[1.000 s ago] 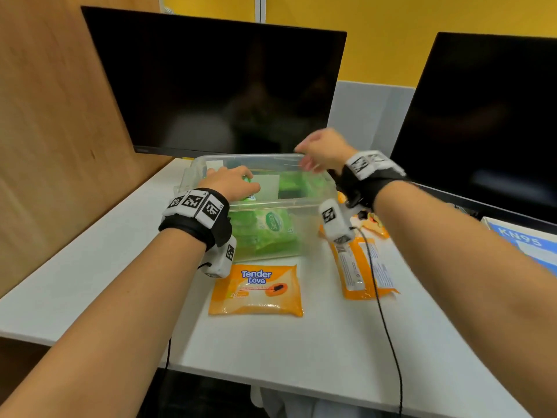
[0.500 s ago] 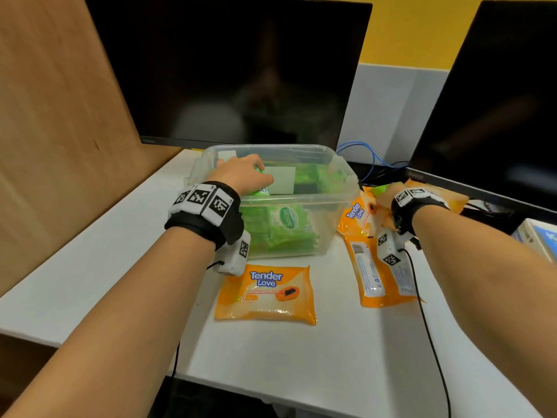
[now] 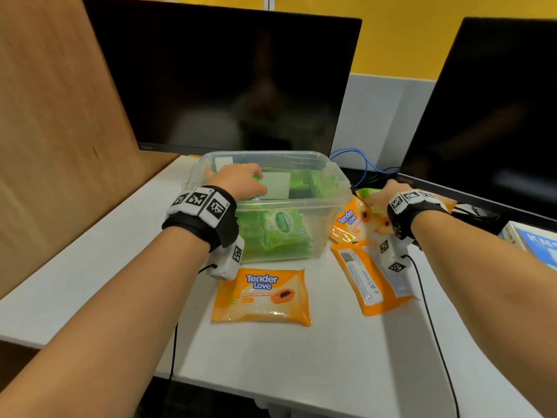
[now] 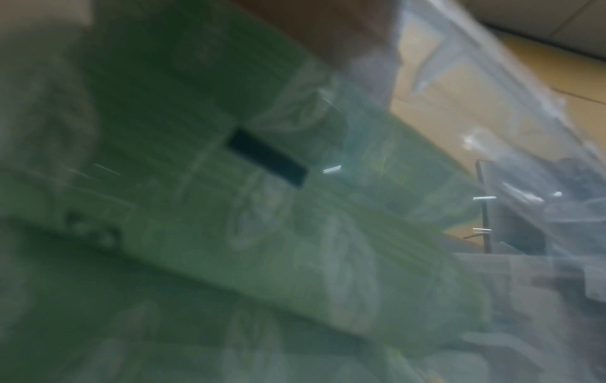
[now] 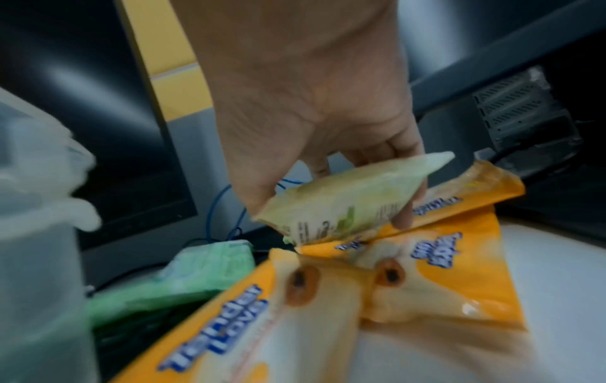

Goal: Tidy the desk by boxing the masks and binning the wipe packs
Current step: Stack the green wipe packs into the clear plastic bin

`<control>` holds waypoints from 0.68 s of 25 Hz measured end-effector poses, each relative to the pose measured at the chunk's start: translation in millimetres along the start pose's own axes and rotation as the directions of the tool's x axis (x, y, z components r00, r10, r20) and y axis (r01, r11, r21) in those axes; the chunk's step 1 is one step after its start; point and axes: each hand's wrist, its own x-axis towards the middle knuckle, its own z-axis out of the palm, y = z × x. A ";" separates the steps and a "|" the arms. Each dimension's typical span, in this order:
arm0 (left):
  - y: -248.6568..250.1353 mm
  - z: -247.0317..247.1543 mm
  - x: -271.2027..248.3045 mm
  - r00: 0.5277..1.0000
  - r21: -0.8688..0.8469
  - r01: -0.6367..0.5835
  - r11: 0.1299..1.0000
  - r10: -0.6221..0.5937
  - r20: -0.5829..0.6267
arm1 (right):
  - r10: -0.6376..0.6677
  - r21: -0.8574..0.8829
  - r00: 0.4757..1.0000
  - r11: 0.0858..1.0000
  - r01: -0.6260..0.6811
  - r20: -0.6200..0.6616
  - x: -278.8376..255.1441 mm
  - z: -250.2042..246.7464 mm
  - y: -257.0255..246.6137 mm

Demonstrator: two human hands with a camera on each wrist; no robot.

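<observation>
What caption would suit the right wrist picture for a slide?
Right hand pinches a pale green wipe pack above orange Tender Love packs, beside the clear bin.

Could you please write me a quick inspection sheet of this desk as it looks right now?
Surface: white desk, bare at the near left.
Job's things: clear bin holds green wipe packs; three orange wipe packs lie outside, one in front, one face down at right, one by the bin's right wall. Blue mask box at right edge; masks not seen.
Clutter: nothing seen.
Grippers: left hand reaches into the bin, grip hidden; right hand pinches a pale green pack.
Cables: blue cable behind bin; black wrist leads trail across the desk.
Surroundings: two dark monitors, wooden panel, yellow wall.
</observation>
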 end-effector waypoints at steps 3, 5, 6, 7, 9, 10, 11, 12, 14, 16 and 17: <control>1.4 -2.3 -3.3 1.000 0.038 0.006 0.999 -0.007 0.011 | -0.106 0.383 0.986 0.922 0.051 0.125 -18.0 -18.6 -19.3; 1.3 -2.9 -3.8 0.999 0.039 -0.004 0.999 0.002 0.039 | -0.178 0.646 0.968 0.763 0.023 0.175 -34.3 -36.9 -36.4; 1.5 -2.6 -3.2 0.998 0.049 -0.003 0.999 0.000 0.056 | -0.193 0.741 0.972 0.671 0.029 0.137 -47.7 -48.9 -47.7; 1.5 -2.4 -2.7 0.997 0.067 0.006 0.998 -0.011 0.072 | -0.222 0.816 0.973 0.573 0.075 0.067 -57.2 -59.4 -58.6; 0.7 -1.8 -1.7 0.994 0.109 0.028 0.994 -0.039 0.103 | -0.288 0.862 0.957 0.481 0.161 -0.019 -76.0 -71.7 -82.4; 0.9 -1.9 -2.5 0.992 0.127 0.034 0.991 -0.049 0.118 | -0.336 0.856 0.942 0.487 0.174 0.000 -89.7 -73.2 -92.6; 1.1 -2.8 -3.6 0.990 0.144 0.041 0.989 -0.059 0.130 | -0.388 0.850 0.921 0.499 0.170 0.043 -97.9 -67.4 -102.7; 1.7 -3.8 -4.5 0.988 0.158 0.045 0.986 -0.067 0.139 | -0.426 0.829 0.900 0.535 0.166 0.094 -108.3 -61.6 -110.5; 2.9 -4.8 -4.9 0.986 0.172 0.054 0.984 -0.079 0.145 | -0.470 0.738 0.869 0.640 0.213 0.157 -119.2 -42.5 -122.4; 4.0 -3.4 -4.2 0.986 0.174 0.062 0.983 -0.087 0.144 | -0.496 0.557 0.853 0.760 0.335 0.165 -118.8 -22.6 -132.1; 4.1 -2.7 -3.9 0.986 0.177 0.066 0.982 -0.091 0.139 | -0.508 0.437 0.847 0.805 0.401 0.159 -117.1 -15.3 -135.4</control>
